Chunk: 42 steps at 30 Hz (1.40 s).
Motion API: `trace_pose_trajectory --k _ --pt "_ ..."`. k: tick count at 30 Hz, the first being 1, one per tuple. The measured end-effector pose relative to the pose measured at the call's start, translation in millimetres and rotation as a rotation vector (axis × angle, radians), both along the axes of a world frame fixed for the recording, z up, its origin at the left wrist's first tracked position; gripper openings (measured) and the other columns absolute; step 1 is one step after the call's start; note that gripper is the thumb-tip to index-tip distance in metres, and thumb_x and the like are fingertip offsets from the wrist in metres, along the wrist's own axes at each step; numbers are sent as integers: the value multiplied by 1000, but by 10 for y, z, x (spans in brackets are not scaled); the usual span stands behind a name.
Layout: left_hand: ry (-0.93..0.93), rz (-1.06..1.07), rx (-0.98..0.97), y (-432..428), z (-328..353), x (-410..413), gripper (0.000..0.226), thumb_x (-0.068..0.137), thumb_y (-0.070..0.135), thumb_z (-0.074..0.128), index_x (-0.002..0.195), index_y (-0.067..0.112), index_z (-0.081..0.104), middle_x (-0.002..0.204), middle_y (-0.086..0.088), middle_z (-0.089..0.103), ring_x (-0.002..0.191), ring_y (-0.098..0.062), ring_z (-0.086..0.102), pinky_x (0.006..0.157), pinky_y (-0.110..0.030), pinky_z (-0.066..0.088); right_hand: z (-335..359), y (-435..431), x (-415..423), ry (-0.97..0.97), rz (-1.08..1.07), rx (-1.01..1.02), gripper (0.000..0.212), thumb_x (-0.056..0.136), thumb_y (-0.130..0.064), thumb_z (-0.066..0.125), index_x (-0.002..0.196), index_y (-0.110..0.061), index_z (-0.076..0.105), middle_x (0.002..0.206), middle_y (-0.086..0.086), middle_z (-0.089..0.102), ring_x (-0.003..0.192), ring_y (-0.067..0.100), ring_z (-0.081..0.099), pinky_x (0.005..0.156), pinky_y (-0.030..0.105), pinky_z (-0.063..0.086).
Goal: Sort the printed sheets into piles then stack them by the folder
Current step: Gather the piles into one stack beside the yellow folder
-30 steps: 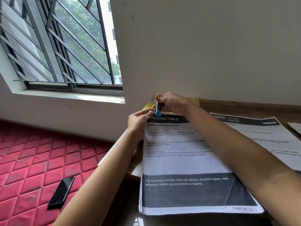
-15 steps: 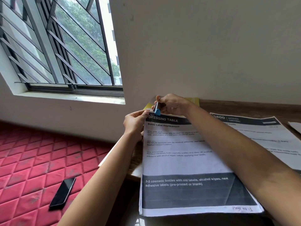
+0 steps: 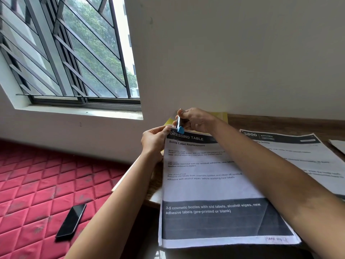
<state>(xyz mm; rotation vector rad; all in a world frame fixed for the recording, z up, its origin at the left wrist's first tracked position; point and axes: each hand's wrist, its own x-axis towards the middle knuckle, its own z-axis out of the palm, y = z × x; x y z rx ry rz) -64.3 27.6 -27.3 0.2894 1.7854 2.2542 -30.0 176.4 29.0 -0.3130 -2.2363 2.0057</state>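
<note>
- A stack of printed sheets headed "DRESSING TABLE" (image 3: 205,184) lies flat on the wooden desk (image 3: 280,124), and both of the person's arms reach over it to its far left corner.
- The left grip (image 3: 154,141) pinches that corner between thumb and fingers.
- The right grip (image 3: 196,120) is clenched round a small black tool with a blue end (image 3: 180,127), and the blue end touches the same corner. I cannot tell what the tool is.
- Right of the stack lies a second printed pile headed "KITCHEN" (image 3: 298,152). Further right, only the corner of another sheet (image 3: 337,146) shows.
- Behind the stack, against the wall, a yellow folder (image 3: 223,116) peeks out from behind the right grip.
- Left of the stack, below the desk, a dark phone (image 3: 71,220) lies face up on a red quilted mattress (image 3: 37,184).
- Up and left of the stack is a barred window (image 3: 65,53).
</note>
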Motion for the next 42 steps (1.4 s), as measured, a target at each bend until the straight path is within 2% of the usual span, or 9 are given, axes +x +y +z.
trace_pose_trajectory --k 6,11,17,20,25,29,36,39,42 --pt "25 5 -23 4 -15 -16 15 81 19 74 93 10 77 92 -13 74 65 -17 63 54 -21 50 -45 -15 -50 50 -21 21 28 99 -25 45 83 -5 56 81 11 64 62 14 65 62 23 55" --pt "230 -27 -262 12 -32 -16 60 52 69 75 79 15 77 73 0 71 67 -14 59 67 -29 47 -69 -36 -66 85 -71 -4 29 99 -22 47 78 -4 55 74 10 61 67 20 60 68 28 52" --pt "377 -24 -368 30 -80 -31 40 69 40 81 73 2 72 63 -1 59 58 -12 48 59 -26 38 -82 -65 -52 97 -58 -10 29 100 -20 45 77 -4 52 78 13 60 64 18 62 64 25 53" --pt "332 -22 -362 48 -74 -29 39 57 44 77 69 7 72 65 -2 64 60 -14 54 62 -27 43 -98 -79 -77 110 -68 -24 29 100 -19 45 76 -4 52 77 14 60 52 11 63 55 20 54" --pt "392 -4 -380 49 -81 -46 46 53 48 71 67 4 68 61 -1 57 59 -14 48 60 -29 40 -116 -96 -103 127 -73 -57 29 100 -16 45 75 -3 51 74 14 59 62 19 61 61 22 54" --pt "365 -17 -356 51 -129 -92 46 51 50 73 69 8 71 64 -3 63 60 -15 52 62 -29 43 -119 -75 -100 128 -66 -59 27 100 -16 45 77 -2 51 76 15 60 63 20 62 62 22 55" --pt "320 -171 -358 -2 -134 -112 26 63 27 88 80 11 77 79 -5 74 69 -15 64 71 -29 50 -44 31 -69 43 -91 -103 24 103 -18 38 86 -8 52 86 14 65 80 25 65 91 37 49" --pt "275 -160 -380 -20 -125 -127 27 57 19 85 81 12 77 84 -11 75 81 -27 70 85 -44 57 99 75 -56 155 -209 -355 26 103 -14 34 80 -14 47 74 12 67 69 23 66 76 34 53" --pt "257 -128 -388 -34 -98 -146 21 65 8 79 86 12 76 88 -12 75 80 -26 69 84 -47 57 215 207 21 235 -355 -235 20 101 -22 44 84 -15 52 67 6 67 64 19 67 73 35 52"
